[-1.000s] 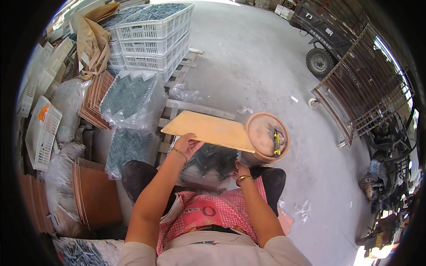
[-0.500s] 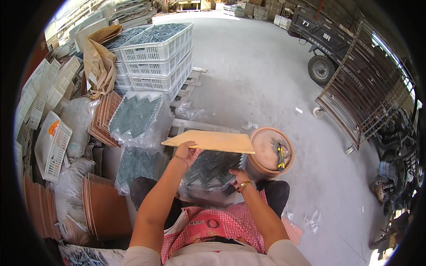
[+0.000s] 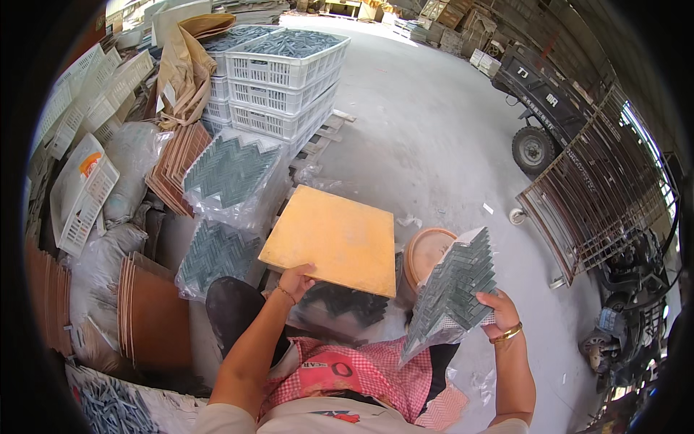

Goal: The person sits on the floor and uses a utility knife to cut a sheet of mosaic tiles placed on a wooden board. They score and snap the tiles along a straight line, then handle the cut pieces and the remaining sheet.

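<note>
My left hand (image 3: pixel 295 282) grips the near left edge of a square yellow board (image 3: pixel 332 235), thumb on top. The board is held tilted in front of me, its broad face showing. Below its near edge lies a dark herringbone mosaic tile sheet (image 3: pixel 348 301), mostly covered by the board. Off to the right, my right hand (image 3: pixel 500 311) holds a green-grey herringbone mosaic tile sheet (image 3: pixel 454 283) by its right edge. This sheet hangs slanted, with zigzag ends and pale mesh showing near the fingers. It hides part of a round brown-rimmed tub (image 3: pixel 426 254).
Two plastic-wrapped stacks of mosaic sheets (image 3: pixel 230 170) (image 3: pixel 217 253) stand at the left. White crates (image 3: pixel 285 94) full of tile strips rise behind them on a pallet. Brown boards (image 3: pixel 155 322) lean lower left. A metal rack (image 3: pixel 589 192) and a three-wheeled cart (image 3: pixel 538 90) stand right.
My right hand has moved right with a mosaic sheet, away from under the board. The board has turned from nearly edge-on to showing its face. The knife on the tub is now hidden.
</note>
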The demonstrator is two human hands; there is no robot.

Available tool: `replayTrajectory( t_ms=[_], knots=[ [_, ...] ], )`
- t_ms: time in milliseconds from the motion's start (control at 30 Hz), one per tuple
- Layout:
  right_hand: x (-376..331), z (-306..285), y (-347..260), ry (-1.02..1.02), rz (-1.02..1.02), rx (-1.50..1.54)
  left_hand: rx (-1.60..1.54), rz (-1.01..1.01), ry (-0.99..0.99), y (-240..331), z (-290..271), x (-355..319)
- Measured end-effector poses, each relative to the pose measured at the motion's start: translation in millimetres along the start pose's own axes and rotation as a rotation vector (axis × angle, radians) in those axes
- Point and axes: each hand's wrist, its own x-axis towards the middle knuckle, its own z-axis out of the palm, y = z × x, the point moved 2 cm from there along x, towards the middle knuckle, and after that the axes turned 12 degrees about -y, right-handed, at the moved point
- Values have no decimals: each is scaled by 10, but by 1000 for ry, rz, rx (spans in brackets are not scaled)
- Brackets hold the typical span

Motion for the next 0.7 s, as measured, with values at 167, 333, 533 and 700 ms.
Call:
replayTrajectory(
  t_ms=[167, 333, 533, 700],
  knots=[
    [-137, -108, -277, 65, -35, -112, -83, -195, -81, -843, -344, -18],
    [84, -198, -347, 63, -28, -178, -133, -503, 17, -1139, -536, -53],
    [759, -187, -164, 53, 76, -306, -85, -603, 29, -1277, -640, -72],
    [1249, 231, 180, -103, 92, -449, 340, -1054, -6, -1464, -855, -195]
  ],
)
